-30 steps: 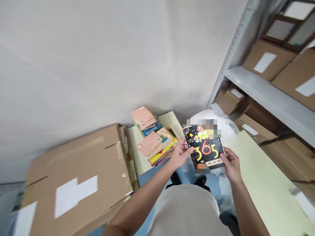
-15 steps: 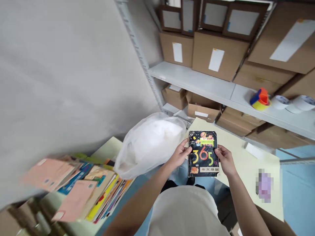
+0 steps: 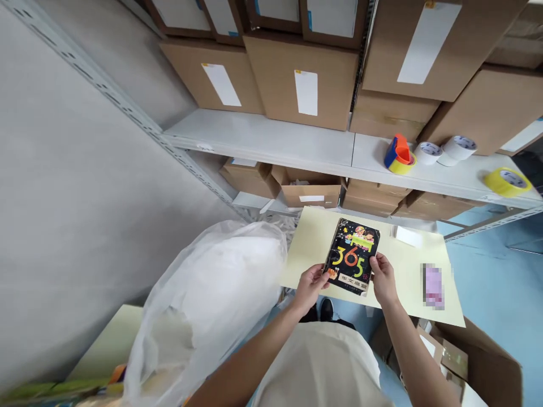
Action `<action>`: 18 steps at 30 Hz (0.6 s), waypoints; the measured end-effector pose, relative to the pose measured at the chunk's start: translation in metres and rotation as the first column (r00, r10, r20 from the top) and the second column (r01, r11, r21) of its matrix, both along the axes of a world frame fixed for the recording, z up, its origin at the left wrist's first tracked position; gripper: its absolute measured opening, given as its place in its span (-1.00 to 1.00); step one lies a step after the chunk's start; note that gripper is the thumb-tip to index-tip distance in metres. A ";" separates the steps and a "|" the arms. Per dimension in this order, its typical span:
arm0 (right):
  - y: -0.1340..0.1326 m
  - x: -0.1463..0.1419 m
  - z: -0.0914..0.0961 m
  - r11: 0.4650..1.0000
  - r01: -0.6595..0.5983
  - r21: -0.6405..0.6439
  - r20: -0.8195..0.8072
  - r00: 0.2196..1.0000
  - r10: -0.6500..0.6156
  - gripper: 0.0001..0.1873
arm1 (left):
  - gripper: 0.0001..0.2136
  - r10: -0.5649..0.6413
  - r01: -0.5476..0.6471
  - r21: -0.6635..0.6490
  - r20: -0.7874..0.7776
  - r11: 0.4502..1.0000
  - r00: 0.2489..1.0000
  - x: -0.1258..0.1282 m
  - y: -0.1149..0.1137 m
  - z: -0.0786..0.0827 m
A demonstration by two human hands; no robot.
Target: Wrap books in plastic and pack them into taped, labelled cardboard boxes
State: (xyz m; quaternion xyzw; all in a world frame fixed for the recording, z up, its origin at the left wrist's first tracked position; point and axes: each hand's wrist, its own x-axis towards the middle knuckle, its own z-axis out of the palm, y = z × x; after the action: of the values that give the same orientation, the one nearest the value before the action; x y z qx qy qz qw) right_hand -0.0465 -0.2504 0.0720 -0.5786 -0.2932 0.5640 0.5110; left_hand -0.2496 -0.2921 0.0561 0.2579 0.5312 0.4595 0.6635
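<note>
A worn black book [image 3: 350, 257] with a large colourful "365" on its cover is held face up between both hands. My left hand [image 3: 311, 285] grips its lower left edge, thumb on the cover. On the right edge, my right hand [image 3: 384, 278] pinches it, thumb also on top. The book is tilted slightly clockwise and appears over the pale yellow tabletop [image 3: 305, 237]; whether it touches the top I cannot tell. A pixelated purple item [image 3: 432, 286] lies on the table to the right of my right hand.
A large translucent plastic bag [image 3: 220, 282] bulges left of the table. Cardboard boxes [image 3: 297, 85] fill the metal shelf [image 3: 263, 135], with a tape dispenser [image 3: 399, 155] and tape rolls [image 3: 458, 150] along its edge. A white box [image 3: 408, 236] lies on the table; an open carton [image 3: 487, 350] stands lower right.
My view has swung right, taking most of the book piles at the lower left out of sight. The book, still in both hands, has turned from nearly straight to tilted and now lies over the table.
</note>
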 end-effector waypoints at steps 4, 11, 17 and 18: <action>0.015 0.004 0.000 1.000 0.016 -0.023 0.053 0.998 -0.015 -0.41 | -0.41 -0.080 0.080 -0.011 0.009 0.997 0.997 -0.014 0.015 -0.011; 0.052 0.036 0.001 0.990 -0.138 0.036 0.209 0.970 0.128 -0.34 | -0.42 -0.094 0.099 -0.055 0.092 0.994 0.991 -0.016 0.022 -0.021; 0.085 0.075 0.008 0.780 -0.582 0.230 0.418 0.783 0.461 -0.53 | -0.44 -0.037 0.057 -0.072 0.258 0.996 0.966 -0.001 0.030 -0.022; 0.092 0.080 0.011 0.733 -0.632 0.253 0.497 0.735 0.462 -0.54 | -0.45 -0.028 0.055 -0.088 0.279 0.995 0.960 0.003 0.031 -0.023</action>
State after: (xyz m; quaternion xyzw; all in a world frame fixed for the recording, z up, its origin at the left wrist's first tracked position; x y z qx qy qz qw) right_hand 0.0330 -0.1586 0.0825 -0.4468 -0.6620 0.4868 0.3538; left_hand -0.2470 -0.2610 0.0328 0.1703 0.4490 0.4511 0.7523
